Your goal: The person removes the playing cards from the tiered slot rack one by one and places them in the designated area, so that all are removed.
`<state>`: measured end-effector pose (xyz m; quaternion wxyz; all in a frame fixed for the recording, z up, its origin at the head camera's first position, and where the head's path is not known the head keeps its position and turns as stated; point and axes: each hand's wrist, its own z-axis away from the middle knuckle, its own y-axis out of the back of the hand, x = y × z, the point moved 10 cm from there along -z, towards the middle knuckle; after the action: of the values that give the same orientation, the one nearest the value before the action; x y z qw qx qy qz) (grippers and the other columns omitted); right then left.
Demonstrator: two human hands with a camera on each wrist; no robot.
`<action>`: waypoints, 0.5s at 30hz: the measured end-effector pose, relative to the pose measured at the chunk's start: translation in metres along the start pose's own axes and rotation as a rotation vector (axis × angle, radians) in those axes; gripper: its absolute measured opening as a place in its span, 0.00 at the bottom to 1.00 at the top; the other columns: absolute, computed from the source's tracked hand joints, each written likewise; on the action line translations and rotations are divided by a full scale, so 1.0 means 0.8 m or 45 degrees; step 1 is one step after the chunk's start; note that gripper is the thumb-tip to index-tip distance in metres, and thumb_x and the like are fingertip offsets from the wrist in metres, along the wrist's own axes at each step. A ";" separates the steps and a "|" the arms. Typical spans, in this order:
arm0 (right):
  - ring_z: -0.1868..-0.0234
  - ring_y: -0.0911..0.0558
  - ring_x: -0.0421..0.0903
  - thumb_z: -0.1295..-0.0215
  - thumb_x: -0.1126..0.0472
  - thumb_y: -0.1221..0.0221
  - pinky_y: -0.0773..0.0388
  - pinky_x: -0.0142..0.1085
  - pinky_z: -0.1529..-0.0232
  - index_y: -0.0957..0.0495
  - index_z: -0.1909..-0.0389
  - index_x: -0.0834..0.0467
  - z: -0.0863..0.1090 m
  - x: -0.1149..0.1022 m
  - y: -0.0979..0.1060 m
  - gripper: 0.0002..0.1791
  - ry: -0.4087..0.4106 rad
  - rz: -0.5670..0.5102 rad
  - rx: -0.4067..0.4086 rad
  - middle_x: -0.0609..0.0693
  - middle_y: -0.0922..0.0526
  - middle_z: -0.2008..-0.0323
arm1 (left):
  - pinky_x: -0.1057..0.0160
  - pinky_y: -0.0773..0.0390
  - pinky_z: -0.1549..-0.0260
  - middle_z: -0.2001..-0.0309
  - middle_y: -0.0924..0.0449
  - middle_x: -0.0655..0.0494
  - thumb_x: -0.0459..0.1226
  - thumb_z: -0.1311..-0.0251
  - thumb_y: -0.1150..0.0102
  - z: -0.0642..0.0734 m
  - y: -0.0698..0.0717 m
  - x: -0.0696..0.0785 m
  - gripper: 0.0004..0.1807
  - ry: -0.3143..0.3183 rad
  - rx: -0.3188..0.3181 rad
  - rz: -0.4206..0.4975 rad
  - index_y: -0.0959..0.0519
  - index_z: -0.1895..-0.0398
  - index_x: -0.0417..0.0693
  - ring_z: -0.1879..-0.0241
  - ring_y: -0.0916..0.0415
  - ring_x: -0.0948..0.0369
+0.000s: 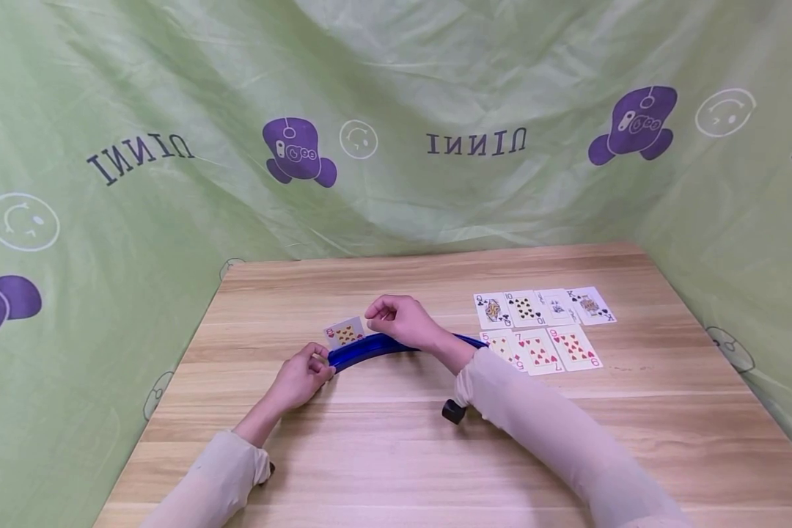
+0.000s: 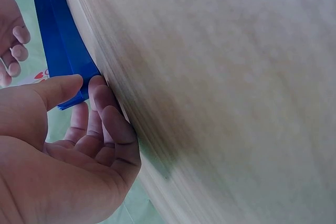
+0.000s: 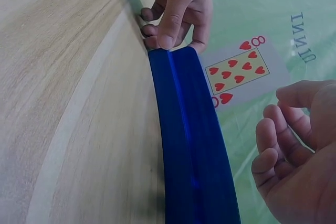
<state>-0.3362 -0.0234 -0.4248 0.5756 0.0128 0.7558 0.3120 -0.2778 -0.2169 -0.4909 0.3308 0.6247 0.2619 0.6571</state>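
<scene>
A curved blue card holder [image 1: 359,353] stands on the wooden table, and an eight of hearts [image 3: 239,72] sits upright in its slot near the left end. My left hand [image 1: 300,375] pinches that left end, thumb on top and fingers curled at the underside, as the left wrist view shows. Just right of the card hovers my right hand [image 1: 404,321], its fingers loosely bent and nothing between them. In the right wrist view, a small gap separates the right fingertips [image 3: 286,93] from the card. My right forearm hides part of the holder in the head view.
To the right, face-up cards lie in two rows: black ones including a king [image 1: 589,305] at the back, red ones including a nine of hearts [image 1: 576,347] in front. My right sleeve partly covers the five [image 1: 500,343]. A green printed curtain [image 1: 396,213] surrounds the table [image 1: 383,455].
</scene>
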 end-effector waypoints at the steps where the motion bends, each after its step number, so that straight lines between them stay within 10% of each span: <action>1: 0.67 0.21 0.38 0.37 0.59 0.36 0.25 0.29 0.61 0.17 0.60 0.55 -0.001 -0.001 -0.001 0.07 0.001 0.004 0.000 0.48 0.15 0.66 | 0.65 0.29 0.69 0.70 0.16 0.53 0.34 0.40 0.35 0.000 0.000 0.000 0.13 0.005 -0.002 0.003 0.26 0.54 0.45 0.73 0.26 0.63; 15: 0.67 0.20 0.42 0.36 0.60 0.36 0.25 0.29 0.63 0.16 0.62 0.56 -0.007 -0.008 -0.012 0.06 0.035 0.036 -0.017 0.50 0.14 0.65 | 0.66 0.29 0.70 0.70 0.16 0.52 0.34 0.40 0.36 0.001 0.001 0.004 0.13 -0.043 0.005 0.039 0.27 0.55 0.44 0.73 0.25 0.63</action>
<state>-0.3359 -0.0363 -0.4235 0.5609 0.0155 0.7612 0.3252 -0.2769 -0.2149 -0.4881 0.3239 0.6404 0.2478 0.6509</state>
